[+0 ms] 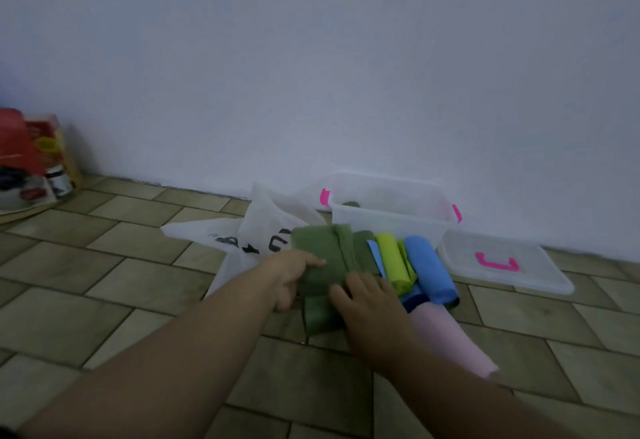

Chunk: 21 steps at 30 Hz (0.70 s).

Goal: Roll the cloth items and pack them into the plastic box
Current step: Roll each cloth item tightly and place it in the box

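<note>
Left hand is gripping the olive-green cloth at its left edge, thumb on top, fingers curled under. Right hand is pressing flat on the same cloth, fingers loosely spread, grasping nothing. Cloth is lying on the tiled floor in front of the plastic box. Lime roll, blue roll and pink cloth are lying just right of it.
</note>
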### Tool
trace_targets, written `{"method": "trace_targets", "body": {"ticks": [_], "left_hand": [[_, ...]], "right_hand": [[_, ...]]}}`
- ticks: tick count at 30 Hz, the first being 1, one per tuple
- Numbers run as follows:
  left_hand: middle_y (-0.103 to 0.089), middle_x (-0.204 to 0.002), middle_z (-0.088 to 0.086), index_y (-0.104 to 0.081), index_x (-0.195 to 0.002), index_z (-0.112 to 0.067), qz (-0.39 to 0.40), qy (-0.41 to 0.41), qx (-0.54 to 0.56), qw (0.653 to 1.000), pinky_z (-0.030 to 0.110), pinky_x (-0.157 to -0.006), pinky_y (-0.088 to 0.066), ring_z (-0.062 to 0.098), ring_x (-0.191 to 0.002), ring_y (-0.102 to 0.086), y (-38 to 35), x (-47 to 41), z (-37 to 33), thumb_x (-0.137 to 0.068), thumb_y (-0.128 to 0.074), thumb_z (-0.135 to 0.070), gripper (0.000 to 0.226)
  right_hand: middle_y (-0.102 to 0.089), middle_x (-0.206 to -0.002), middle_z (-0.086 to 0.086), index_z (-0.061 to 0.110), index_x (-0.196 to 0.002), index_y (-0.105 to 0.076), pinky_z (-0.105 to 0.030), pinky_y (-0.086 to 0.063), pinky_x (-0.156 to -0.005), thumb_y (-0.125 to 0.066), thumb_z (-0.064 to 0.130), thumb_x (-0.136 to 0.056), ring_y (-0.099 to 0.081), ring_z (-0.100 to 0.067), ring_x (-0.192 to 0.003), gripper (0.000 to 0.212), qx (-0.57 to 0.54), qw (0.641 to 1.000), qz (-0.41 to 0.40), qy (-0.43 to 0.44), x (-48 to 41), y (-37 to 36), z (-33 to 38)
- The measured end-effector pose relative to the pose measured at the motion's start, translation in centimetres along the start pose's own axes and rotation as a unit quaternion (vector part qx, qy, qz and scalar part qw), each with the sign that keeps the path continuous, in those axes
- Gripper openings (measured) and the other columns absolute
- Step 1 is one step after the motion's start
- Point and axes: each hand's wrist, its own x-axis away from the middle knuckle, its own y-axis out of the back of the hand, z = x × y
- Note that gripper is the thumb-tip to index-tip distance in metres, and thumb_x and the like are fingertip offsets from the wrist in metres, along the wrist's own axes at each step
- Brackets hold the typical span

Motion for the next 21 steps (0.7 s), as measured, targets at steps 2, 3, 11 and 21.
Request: {"method": "trace_targets", "body": {"ticks": [2, 3, 11, 21], "left_hand": [[-0.062, -0.114, 0.014, -0.046, -0.129, -0.014, -0.065, -0.035, -0.001, 0.997, 0.044, -0.082, -0.054, 0.031, -0.098, -0.061, 0.1, -0.1, 1.2, -0.081, -0.068, -0.019, 0.053], [-0.056, -0.121, 0.011, -0.040, -0.135, -0.018, -0.129, -0.092, -0.015, 0.987, 0.039, -0.084, -0.051, 0.026, -0.099, -0.056, 0.0, -0.1, 1.5, -0.081, -0.067, -0.018, 0.060], [-0.060, -0.123, 0.003, -0.060, -0.119, -0.017, -0.005, -0.255, -0.558, 0.789, 0.019, -0.077, -0.039, 0.015, -0.103, -0.053, -1.9, 2.4, 3.9, -0.097, -0.045, -0.026, 0.029], [-0.045, -0.142, 0.009, -0.047, -0.137, -0.017, 0.016, -0.178, -0.713, 0.678, 0.035, -0.105, -0.036, 0.027, -0.125, -0.045, -2.1, -1.1, 6.3, -0.099, -0.038, -0.020, 0.040]], "right_hand": [[-0.057, -0.107, -0.003, 0.025, -0.113, -0.052, -0.036, -0.046, -0.083, -0.065, 0.029, -0.074, -0.055, -0.022, -0.095, 0.041, -0.015, 0.996, 0.084, -0.001, 1.8, -1.0, 0.8], [-0.051, -0.119, -0.003, 0.027, -0.123, -0.046, -0.038, -0.040, -0.093, -0.058, 0.029, -0.082, -0.049, -0.023, -0.106, 0.042, -0.035, 0.992, 0.123, -0.016, 2.5, -1.3, 0.9], [-0.019, -0.153, 0.000, 0.042, -0.143, -0.019, -0.040, -0.014, -0.116, -0.047, 0.076, -0.066, -0.017, -0.025, -0.141, 0.088, -0.178, 0.924, 0.217, -0.259, 5.4, -1.0, 2.0], [-0.044, -0.126, 0.001, 0.036, -0.125, -0.038, -0.047, -0.021, -0.105, -0.042, 0.074, -0.063, -0.031, -0.026, -0.123, 0.073, -0.163, 0.924, 0.216, -0.272, 4.2, -1.2, 5.2]]}}
